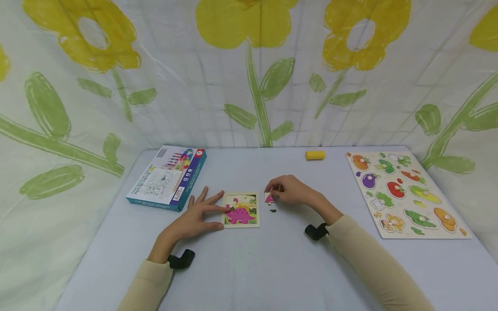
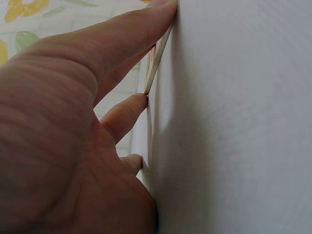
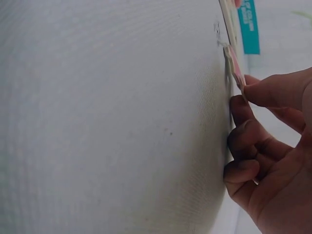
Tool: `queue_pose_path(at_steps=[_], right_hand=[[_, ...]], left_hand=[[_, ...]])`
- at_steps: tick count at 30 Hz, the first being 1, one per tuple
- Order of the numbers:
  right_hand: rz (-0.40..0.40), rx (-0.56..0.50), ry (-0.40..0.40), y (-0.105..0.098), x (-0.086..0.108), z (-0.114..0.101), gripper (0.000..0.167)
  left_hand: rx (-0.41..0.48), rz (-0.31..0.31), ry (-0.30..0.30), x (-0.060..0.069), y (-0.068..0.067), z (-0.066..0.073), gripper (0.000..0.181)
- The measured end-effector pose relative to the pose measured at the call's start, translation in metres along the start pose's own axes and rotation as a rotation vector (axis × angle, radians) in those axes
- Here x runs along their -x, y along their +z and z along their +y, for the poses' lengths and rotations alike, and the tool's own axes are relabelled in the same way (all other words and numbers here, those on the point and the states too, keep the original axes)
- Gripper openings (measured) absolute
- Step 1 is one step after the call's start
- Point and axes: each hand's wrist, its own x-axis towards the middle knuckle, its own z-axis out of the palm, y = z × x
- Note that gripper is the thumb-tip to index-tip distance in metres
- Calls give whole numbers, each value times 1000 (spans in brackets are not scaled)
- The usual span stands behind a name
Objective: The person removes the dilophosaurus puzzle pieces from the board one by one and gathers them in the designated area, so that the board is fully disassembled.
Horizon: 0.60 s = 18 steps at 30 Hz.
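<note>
A small square jigsaw puzzle point(image 1: 240, 216) with a pink dinosaur picture lies in its pale wooden frame point(image 1: 249, 226) on the table. My left hand point(image 1: 196, 219) has its fingers spread at the puzzle's left side; the index fingertip touches the picture and the thumb rests at the frame's lower left edge. To the right of the frame, my right hand point(image 1: 289, 190) pinches a pink and white puzzle piece point(image 1: 268, 198) between thumb and finger. The right wrist view shows that piece point(image 3: 235, 68) edge-on, tilted, close to the tabletop. A tiny dark bit point(image 1: 273, 211) lies just below it.
A boxed set point(image 1: 167, 177) with a teal side lies at the back left. At the back stands or lies a yellow cylinder point(image 1: 314, 155). A vegetable peg puzzle board point(image 1: 408, 194) occupies the right side. A flower-printed curtain point(image 1: 175, 86) hangs behind the table.
</note>
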Motion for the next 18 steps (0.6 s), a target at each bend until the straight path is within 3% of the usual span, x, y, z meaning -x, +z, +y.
queue_pose_path(at_steps=[18], right_hand=[[12,9,-4,2,2,-1,21]], left_hand=[[13,4,2,1,0,-1,44]])
